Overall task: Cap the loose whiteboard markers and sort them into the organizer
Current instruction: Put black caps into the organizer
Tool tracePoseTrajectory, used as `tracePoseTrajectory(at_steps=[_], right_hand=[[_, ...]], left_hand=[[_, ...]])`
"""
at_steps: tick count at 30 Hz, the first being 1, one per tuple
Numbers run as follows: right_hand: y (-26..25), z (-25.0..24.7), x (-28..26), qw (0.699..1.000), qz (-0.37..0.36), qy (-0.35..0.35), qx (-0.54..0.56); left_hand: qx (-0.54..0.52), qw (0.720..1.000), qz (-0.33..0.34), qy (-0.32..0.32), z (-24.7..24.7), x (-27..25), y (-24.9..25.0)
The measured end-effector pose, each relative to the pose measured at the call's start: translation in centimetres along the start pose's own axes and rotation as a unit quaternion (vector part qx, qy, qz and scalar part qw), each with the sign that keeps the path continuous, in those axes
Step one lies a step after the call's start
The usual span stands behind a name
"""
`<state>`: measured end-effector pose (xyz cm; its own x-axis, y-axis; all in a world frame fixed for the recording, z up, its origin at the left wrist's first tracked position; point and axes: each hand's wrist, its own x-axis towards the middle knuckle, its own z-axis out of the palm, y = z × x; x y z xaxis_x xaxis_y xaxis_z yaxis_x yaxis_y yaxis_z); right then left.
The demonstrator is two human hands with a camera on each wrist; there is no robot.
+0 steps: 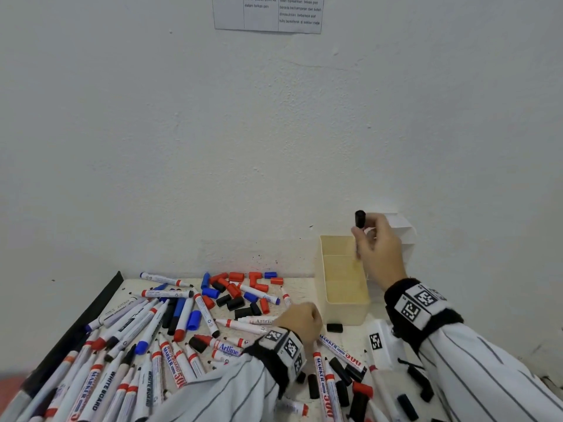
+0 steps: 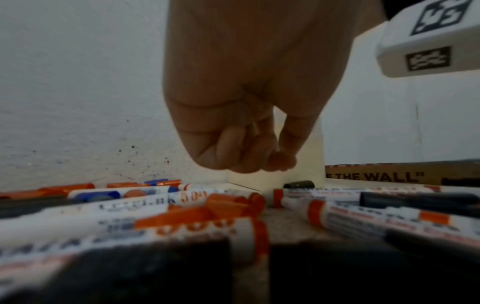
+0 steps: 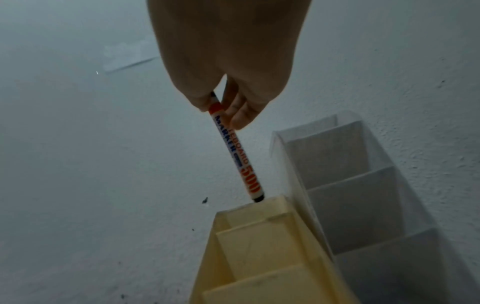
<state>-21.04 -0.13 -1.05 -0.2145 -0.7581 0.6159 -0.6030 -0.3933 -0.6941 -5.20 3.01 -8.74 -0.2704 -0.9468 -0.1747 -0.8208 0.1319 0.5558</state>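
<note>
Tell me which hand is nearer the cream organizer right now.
Right. The right hand holds a capped marker upright just over the cream organizer, at its far end. The left hand rests curled among the loose markers beside its near end.

A printed sheet point(image 1: 268, 13) hangs on the white wall point(image 1: 182, 132) high above the raised hand. Ink specks point(image 1: 259, 258) dot the wall left of that hand; a tagged white block point(image 1: 384, 339) lies below its wrist.

two organizers stand by the wall, one cream point(image 1: 341, 312) and one clear point(image 3: 363, 185); markers too many to count.
</note>
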Motion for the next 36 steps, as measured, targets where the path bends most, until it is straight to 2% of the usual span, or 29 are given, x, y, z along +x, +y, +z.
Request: tracePoseTrajectory(at_steps=[3,6,11,13,18,22,26,28,32,33,34,36], right_hand=[[1.2,0.9,0.5,1.000,0.014,-0.018,0.001],[2.2,1.7,0.2,0.999,0.000,-0.033,-0.023],[3.3,2.4,0.3,0.991,0.012,-0.053,-0.124],[3.6,2.5,0.5,0.990,0.013,-0.051,-0.133],[3.9,2.5,0.6,0.974,0.054,-0.094,-0.199],[3.7,2.8,0.4,0.945,0.093,-0.155,-0.274],[3.8,2.9,0.3,0.928,0.113,-0.194,-0.298],[3.6,2.8,0.1,0.934,0.117,-0.187,-0.282],[2.5,2.4,-1.0,0.967,0.069,-0.092,-0.228],[2.1,2.2,-1.2,0.971,0.052,-0.106,-0.210],[1.6,2.0,-1.5,0.971,0.047,-0.148,-0.182],[0.4,1.6,-2.3,0.951,0.082,-0.280,-0.101]], left_hand=[[0.061,0.996,0.005,-0.062,1.1,-0.3,0.5],[0.129,0.987,0.005,-0.098,1.6,0.1,0.9],[0.177,0.977,-0.005,-0.114,1.9,0.5,1.4],[0.186,0.977,-0.010,-0.108,1.9,0.7,1.5],[0.154,0.987,-0.012,-0.048,1.8,0.7,1.2],[0.055,0.998,-0.023,0.009,1.6,0.8,0.4],[-0.045,0.996,-0.038,0.069,1.2,1.0,-0.1],[-0.085,0.992,-0.030,0.093,0.8,0.9,-0.3],[-0.129,0.979,0.014,0.157,-0.2,0.7,-0.3],[-0.146,0.973,0.025,0.175,-0.5,0.7,-0.2],[-0.163,0.967,0.034,0.192,-0.8,0.6,-0.1],[-0.196,0.955,0.043,0.220,-1.4,0.6,-0.1]])
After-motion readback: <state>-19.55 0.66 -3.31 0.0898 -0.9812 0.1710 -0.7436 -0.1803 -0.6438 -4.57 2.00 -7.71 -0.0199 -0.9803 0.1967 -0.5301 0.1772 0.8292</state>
